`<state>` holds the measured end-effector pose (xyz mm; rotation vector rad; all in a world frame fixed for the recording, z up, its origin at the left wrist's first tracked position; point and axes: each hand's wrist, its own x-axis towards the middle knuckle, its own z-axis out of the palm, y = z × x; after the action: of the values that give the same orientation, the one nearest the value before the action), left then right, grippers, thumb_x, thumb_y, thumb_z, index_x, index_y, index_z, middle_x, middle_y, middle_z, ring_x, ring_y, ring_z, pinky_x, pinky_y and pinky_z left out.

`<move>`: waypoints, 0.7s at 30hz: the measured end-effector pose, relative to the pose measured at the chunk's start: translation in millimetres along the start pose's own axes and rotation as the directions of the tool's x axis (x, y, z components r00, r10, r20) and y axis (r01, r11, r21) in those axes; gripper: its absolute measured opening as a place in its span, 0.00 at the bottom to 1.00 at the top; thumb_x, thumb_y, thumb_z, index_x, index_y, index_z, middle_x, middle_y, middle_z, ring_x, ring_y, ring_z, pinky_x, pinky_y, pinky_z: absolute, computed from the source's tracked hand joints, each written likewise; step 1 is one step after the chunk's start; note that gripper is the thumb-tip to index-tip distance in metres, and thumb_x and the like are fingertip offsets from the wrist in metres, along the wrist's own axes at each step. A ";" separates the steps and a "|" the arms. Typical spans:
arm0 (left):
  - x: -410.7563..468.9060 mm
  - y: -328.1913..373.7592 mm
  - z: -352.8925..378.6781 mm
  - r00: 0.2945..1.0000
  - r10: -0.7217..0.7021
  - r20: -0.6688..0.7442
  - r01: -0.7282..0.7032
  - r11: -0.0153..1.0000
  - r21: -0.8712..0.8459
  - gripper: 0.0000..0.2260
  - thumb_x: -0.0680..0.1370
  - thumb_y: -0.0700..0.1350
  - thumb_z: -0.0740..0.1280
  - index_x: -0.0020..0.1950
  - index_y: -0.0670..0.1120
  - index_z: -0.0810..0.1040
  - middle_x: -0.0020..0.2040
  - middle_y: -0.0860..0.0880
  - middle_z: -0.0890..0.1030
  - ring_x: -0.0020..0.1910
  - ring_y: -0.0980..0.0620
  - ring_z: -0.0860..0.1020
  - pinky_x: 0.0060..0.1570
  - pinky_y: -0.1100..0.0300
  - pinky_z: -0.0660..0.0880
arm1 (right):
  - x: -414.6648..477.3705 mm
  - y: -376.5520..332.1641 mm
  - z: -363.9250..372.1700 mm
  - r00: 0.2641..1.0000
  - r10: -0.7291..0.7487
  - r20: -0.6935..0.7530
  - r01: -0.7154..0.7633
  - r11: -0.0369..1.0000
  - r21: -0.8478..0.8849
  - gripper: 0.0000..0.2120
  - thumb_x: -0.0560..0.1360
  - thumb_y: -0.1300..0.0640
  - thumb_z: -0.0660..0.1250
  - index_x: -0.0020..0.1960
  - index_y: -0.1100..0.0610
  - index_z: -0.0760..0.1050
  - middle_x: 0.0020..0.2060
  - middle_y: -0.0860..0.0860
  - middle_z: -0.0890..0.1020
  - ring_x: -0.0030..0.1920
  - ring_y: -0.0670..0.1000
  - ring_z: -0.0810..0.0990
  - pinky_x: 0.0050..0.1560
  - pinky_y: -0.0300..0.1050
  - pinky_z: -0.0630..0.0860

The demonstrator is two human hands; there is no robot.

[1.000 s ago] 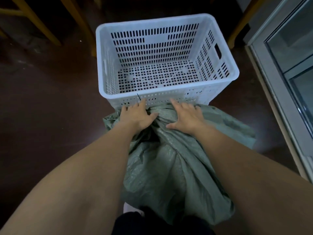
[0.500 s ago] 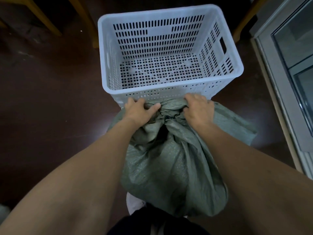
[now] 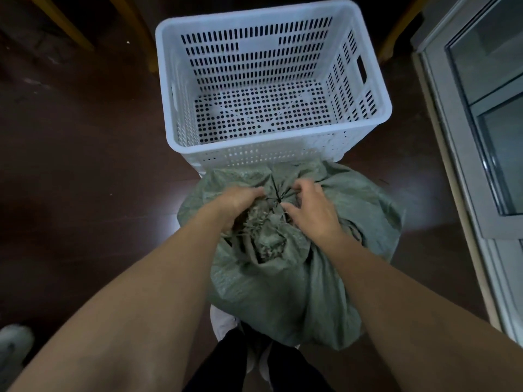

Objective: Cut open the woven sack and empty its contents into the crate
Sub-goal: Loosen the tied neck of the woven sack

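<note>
A grey-green woven sack (image 3: 285,281) stands on the dark floor just in front of a white perforated plastic crate (image 3: 285,140), which holds nothing. The sack's gathered top is bunched into folds, with frayed edges showing between my hands. My left hand (image 3: 237,202) grips the bunched cloth on the left of the gather. My right hand (image 3: 308,207) has its fingers curled on the folds at the right of the gather. A thin dark tie seems to run through the knot; I see no cutting tool.
A metal-framed glass door (image 3: 481,137) runs along the right side. Yellow wooden furniture legs (image 3: 70,32) stand behind the crate on the left and right. Dark legs and a light shoe (image 3: 223,323) are at the bottom, another shoe (image 3: 14,346) at lower left.
My hands have pulled back from the crate's near wall onto the top of the sack. The sack's gathered top is now turned up towards me, showing frayed edges.
</note>
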<state>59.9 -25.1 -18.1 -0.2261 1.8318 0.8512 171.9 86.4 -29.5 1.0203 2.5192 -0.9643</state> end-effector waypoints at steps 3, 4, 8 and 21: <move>-8.0 2.9 4.5 0.995 0.008 0.095 -0.008 1.000 -0.003 0.09 0.74 0.43 0.70 0.53 0.43 0.80 0.54 0.42 0.82 0.54 0.43 0.80 0.58 0.47 0.76 | -1.6 0.7 -4.9 0.980 0.199 0.014 -0.199 0.966 0.166 0.15 0.77 0.45 0.62 0.47 0.57 0.66 0.35 0.49 0.72 0.42 0.55 0.74 0.43 0.47 0.68; -10.1 4.6 7.5 0.997 0.043 0.068 -0.046 0.998 0.040 0.08 0.75 0.42 0.69 0.53 0.43 0.79 0.54 0.42 0.81 0.55 0.43 0.79 0.59 0.49 0.76 | -4.6 -2.6 -7.3 0.969 0.232 0.086 -0.247 0.933 0.262 0.20 0.76 0.40 0.60 0.45 0.58 0.68 0.34 0.50 0.73 0.41 0.54 0.74 0.42 0.46 0.69; -16.7 14.5 18.4 0.974 0.218 -0.066 -0.213 0.974 0.076 0.06 0.77 0.41 0.68 0.39 0.45 0.77 0.40 0.44 0.80 0.43 0.47 0.77 0.48 0.56 0.77 | -18.3 -15.8 -13.5 0.919 0.279 0.278 -0.391 0.725 0.566 0.29 0.75 0.37 0.61 0.62 0.60 0.68 0.55 0.59 0.76 0.51 0.55 0.76 0.53 0.47 0.73; -41.4 27.7 -8.8 0.935 0.289 0.207 -0.305 0.951 0.053 0.20 0.72 0.45 0.72 0.64 0.51 0.75 0.54 0.50 0.81 0.53 0.51 0.80 0.57 0.57 0.76 | -21.1 -18.2 -44.2 0.951 0.239 0.195 -0.295 0.527 0.797 0.07 0.77 0.61 0.63 0.44 0.51 0.74 0.43 0.52 0.80 0.42 0.52 0.78 0.39 0.44 0.74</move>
<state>56.8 -20.2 32.1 0.1904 1.7337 0.9649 174.9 95.0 21.9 1.5070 1.6855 -2.1011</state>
